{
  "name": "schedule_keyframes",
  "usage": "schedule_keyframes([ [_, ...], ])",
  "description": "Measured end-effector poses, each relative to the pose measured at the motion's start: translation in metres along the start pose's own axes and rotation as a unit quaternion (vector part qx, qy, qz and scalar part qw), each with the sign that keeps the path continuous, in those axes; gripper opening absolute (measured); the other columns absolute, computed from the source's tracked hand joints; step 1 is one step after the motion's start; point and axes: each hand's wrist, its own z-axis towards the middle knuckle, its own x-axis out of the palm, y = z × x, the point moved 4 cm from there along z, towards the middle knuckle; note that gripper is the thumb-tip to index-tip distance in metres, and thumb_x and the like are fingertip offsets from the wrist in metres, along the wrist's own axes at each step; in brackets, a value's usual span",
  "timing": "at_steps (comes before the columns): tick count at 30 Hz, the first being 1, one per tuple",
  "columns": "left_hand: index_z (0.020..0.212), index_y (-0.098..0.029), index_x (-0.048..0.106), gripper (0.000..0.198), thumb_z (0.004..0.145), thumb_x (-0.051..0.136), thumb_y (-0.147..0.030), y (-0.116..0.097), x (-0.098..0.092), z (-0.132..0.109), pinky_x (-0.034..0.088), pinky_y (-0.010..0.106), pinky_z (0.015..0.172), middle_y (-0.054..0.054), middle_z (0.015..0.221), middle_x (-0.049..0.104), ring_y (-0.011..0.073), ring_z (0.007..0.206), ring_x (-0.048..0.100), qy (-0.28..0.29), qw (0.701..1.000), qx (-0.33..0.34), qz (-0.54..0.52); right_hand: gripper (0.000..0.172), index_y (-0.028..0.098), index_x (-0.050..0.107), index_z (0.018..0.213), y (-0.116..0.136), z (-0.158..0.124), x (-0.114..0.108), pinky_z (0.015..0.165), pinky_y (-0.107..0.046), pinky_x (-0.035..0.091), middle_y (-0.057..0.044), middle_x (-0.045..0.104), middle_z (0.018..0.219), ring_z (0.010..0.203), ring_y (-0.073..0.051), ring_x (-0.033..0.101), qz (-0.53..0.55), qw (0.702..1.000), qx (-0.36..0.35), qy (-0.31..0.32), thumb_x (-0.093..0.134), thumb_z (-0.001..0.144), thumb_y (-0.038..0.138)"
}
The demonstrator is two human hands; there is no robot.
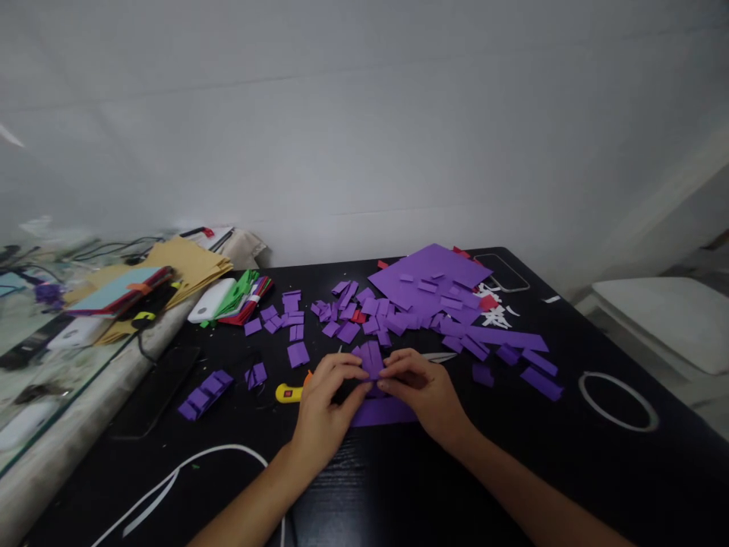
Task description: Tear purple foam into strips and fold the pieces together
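A small folded purple paper piece (pixel 371 357) is pinched between both hands near the middle of the black table. My left hand (pixel 332 399) has its thumb and fingers closed at the piece's left edge. On its right edge, my right hand (pixel 418 387) pinches with thumb and forefinger. Just below the fingers lies a flat purple strip (pixel 384 412). A yellow cutter (pixel 288 393) rests beside my left hand, partly covered by it. Behind my right hand a scissor blade (pixel 438 356) shows, the rest hidden.
Many small purple pieces (pixel 348 331) and a large purple sheet (pixel 430 273) lie beyond the hands. A folded purple strip (pixel 205 395), a phone (pixel 156 393) and a white cable (pixel 222 448) are at left. At right is a white ring (pixel 619 401); a white stool (pixel 664 315) stands beyond.
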Motion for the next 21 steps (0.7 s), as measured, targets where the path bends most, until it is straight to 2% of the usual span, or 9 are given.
schedule_keyframes([
  [3,0.098,-0.026,0.073,0.010,0.094,0.074,-0.017,-0.005,0.000,0.000,0.061,0.036,0.090,0.005,0.106,0.078,0.0220,0.100,0.075,0.001,1.000,0.011,-0.019,0.010,0.030,0.084,0.077,0.011,-0.003,0.003,0.093,-0.038,0.057,-0.005,0.078,0.097,0.098,-0.024,0.072,-0.049,0.998,-0.045,-0.004,0.093,0.073,0.033],
  [4,0.100,-0.027,0.073,0.012,0.094,0.073,-0.017,-0.007,-0.001,0.000,0.062,0.035,0.088,0.004,0.104,0.079,0.0215,0.098,0.076,0.000,1.000,0.012,-0.024,0.009,0.030,0.084,0.078,0.016,-0.004,0.004,0.092,-0.037,0.057,-0.005,0.079,0.093,0.095,-0.024,0.073,-0.058,0.997,-0.052,0.000,0.091,0.075,0.033],
  [7,0.106,-0.029,0.073,0.015,0.094,0.073,-0.019,-0.016,-0.004,0.001,0.063,0.031,0.076,0.002,0.094,0.079,0.0200,0.087,0.077,-0.016,1.000,0.008,-0.025,0.008,0.030,0.083,0.084,0.032,-0.007,0.008,0.074,-0.032,0.059,-0.002,0.079,0.083,0.078,-0.022,0.074,-0.094,0.994,-0.063,0.011,0.088,0.079,0.034],
  [9,0.109,-0.029,0.074,0.018,0.093,0.075,-0.022,-0.025,-0.011,0.008,0.062,0.029,0.068,0.001,0.086,0.077,0.0187,0.076,0.075,-0.042,0.999,0.013,-0.025,0.009,0.031,0.083,0.089,0.047,-0.005,0.011,0.069,-0.030,0.060,-0.001,0.079,0.081,0.073,-0.020,0.074,-0.115,0.990,-0.082,0.018,0.087,0.082,0.034],
  [12,0.109,-0.029,0.075,0.020,0.091,0.077,-0.022,-0.045,-0.025,0.030,0.061,0.024,0.061,-0.001,0.079,0.074,0.0151,0.065,0.071,-0.070,0.996,0.044,-0.036,0.010,0.032,0.085,0.092,0.082,0.006,0.016,0.065,-0.028,0.061,-0.002,0.080,0.081,0.070,-0.019,0.075,-0.132,0.980,-0.148,0.020,0.087,0.083,0.034],
  [16,0.111,-0.027,0.077,0.020,0.091,0.078,-0.024,-0.080,-0.047,0.074,0.063,0.023,0.067,0.002,0.088,0.078,0.0149,0.073,0.074,-0.097,0.990,0.099,-0.038,0.009,0.029,0.085,0.084,0.135,0.026,0.029,0.064,-0.027,0.066,-0.003,0.080,0.082,0.070,-0.019,0.077,-0.103,0.968,-0.230,-0.013,0.089,0.080,0.035],
  [18,0.112,-0.025,0.077,0.021,0.092,0.078,-0.024,-0.096,-0.057,0.091,0.064,0.024,0.070,0.003,0.090,0.077,0.0150,0.076,0.074,-0.130,0.986,0.101,-0.041,0.011,0.027,0.084,0.083,0.156,0.031,0.036,0.063,-0.026,0.068,-0.003,0.080,0.080,0.068,-0.019,0.078,-0.065,0.966,-0.245,-0.044,0.089,0.078,0.035],
  [21,0.111,-0.024,0.078,0.021,0.090,0.079,-0.022,-0.111,-0.063,0.100,0.064,0.021,0.072,0.002,0.091,0.078,0.0134,0.078,0.075,-0.175,0.978,0.099,-0.059,0.011,0.024,0.082,0.082,0.176,0.030,0.044,0.061,-0.023,0.068,-0.003,0.080,0.077,0.064,-0.018,0.078,-0.033,0.965,-0.249,-0.070,0.088,0.077,0.031],
])
